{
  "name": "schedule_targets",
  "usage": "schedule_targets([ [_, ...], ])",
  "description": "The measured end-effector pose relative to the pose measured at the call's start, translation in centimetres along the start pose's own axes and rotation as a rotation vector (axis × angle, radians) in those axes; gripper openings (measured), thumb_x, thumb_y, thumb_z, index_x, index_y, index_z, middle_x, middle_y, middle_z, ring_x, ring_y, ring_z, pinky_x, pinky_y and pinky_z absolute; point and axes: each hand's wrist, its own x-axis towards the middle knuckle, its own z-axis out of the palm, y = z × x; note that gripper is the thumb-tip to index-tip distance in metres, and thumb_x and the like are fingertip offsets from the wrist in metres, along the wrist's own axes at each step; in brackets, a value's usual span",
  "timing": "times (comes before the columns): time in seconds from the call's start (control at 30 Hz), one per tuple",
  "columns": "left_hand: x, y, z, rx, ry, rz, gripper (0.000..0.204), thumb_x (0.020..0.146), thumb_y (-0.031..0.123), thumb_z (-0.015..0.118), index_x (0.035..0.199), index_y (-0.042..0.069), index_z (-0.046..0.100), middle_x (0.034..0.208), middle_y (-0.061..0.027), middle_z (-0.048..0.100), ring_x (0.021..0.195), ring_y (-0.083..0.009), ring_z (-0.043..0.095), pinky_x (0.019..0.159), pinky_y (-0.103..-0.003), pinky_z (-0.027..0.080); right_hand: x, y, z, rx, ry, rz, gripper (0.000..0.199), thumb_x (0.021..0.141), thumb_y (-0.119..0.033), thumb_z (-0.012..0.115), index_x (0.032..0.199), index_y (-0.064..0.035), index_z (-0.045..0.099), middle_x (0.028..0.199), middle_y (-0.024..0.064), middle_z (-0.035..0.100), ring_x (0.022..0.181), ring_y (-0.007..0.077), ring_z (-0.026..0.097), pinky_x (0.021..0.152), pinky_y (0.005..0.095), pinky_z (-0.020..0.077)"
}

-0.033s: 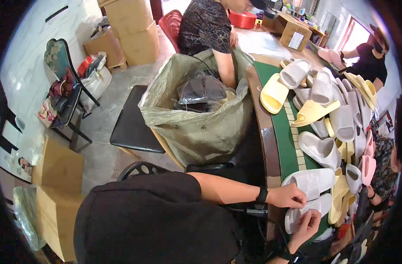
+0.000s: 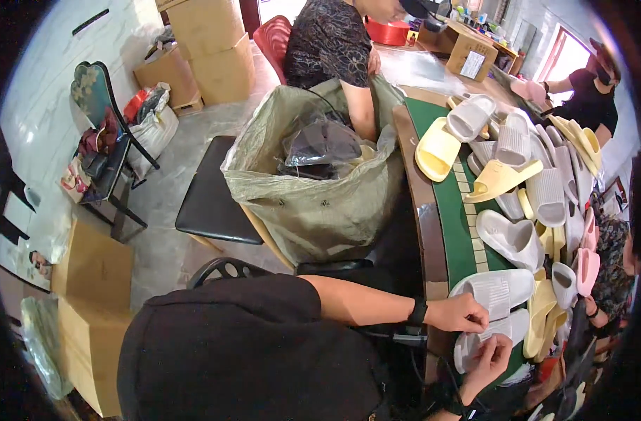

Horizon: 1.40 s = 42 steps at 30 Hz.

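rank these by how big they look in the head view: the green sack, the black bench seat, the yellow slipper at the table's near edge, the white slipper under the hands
1. green sack
2. black bench seat
3. white slipper and yellow slipper: these look alike, and the white one sits nearer the camera, so no ranking.

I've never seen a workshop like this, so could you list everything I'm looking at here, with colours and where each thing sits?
slide sandals: a large pile, too many to count, in white, grey, yellow and pink, along the table on the right
white sandals: two, at the near end of the table, under the hands
table: one, green top with brown edge, right side
woven sack: one, olive green, open, holding dark bags, centre
black stool: one, left of the sack
cardboard boxes: several, brown, back left and near left
red chair: one, top centre
other people: three, at the far end and right side
left hand: on the upper white sandal
right hand: on the lower white sandal
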Motion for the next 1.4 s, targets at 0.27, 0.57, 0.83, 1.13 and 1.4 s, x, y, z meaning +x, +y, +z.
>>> schedule_targets([
  [0.27, -0.2, -0.4, -0.2, 0.06, 0.001, 0.023, 0.012, 0.087, 0.01, 0.069, 0.087, -0.001, 0.066, 0.078, -0.0103, 0.067, 0.07, -0.0209, 0.065, 0.064, -0.033, 0.049, -0.1, -1.6, 0.7, -0.064, -0.052, 0.075, 0.018, 0.1, -0.014, 0.056, 0.088, -0.0012, 0.055, 0.069, -0.0011, 0.047, 0.06, 0.0056, 0.04, 0.051, 0.0224, 0.0285],
  [0.57, 0.0, 0.3, -0.2, 0.089, -0.038, 0.014, 0.012, 0.088, 0.011, 0.069, 0.087, -0.001, 0.067, 0.079, -0.0106, 0.068, 0.07, -0.0217, 0.064, 0.065, -0.033, 0.048, 0.1, -2.7, 0.7, -0.184, -0.085, 0.0, 0.016, 0.099, -0.011, 0.056, 0.088, 0.001, 0.055, 0.07, 0.0012, 0.05, 0.062, 0.0079, 0.043, 0.053, 0.0254, 0.0327],
  [0.83, -0.1, -0.1, -0.1, 0.098, -0.047, 0.008, 0.014, 0.087, 0.012, 0.07, 0.089, -0.001, 0.067, 0.082, -0.0114, 0.068, 0.075, -0.023, 0.065, 0.068, -0.034, 0.049, -0.2, -2.4, 0.5, -0.158, -0.078, -0.034, 0.016, 0.098, -0.01, 0.057, 0.087, 0.0008, 0.055, 0.066, 0.0012, 0.05, 0.058, 0.0077, 0.043, 0.052, 0.0256, 0.0328],
  [1.13, -0.1, -0.2, -0.1, 0.136, -0.037, 0.005, 0.012, 0.085, 0.012, 0.07, 0.087, 0.0, 0.066, 0.082, -0.0113, 0.068, 0.073, -0.0235, 0.064, 0.065, -0.034, 0.047, -0.1, -2.2, 0.7, -0.135, -0.116, -0.016, 0.018, 0.099, -0.012, 0.058, 0.086, 0.0009, 0.054, 0.067, 0.0006, 0.05, 0.058, 0.0075, 0.041, 0.052, 0.0251, 0.0321],
  [1.4, -0.2, 0.2, -0.1, 0.111, 0.008, 0.061, 0.013, 0.084, 0.013, 0.071, 0.086, 0.001, 0.067, 0.079, -0.0112, 0.068, 0.072, -0.0243, 0.065, 0.065, -0.035, 0.048, -0.2, -2.9, 0.6, -0.197, -0.112, -0.029, 0.019, 0.1, -0.013, 0.056, 0.087, 0.0011, 0.053, 0.07, 0.0012, 0.048, 0.062, 0.0085, 0.04, 0.054, 0.0257, 0.0323],
])
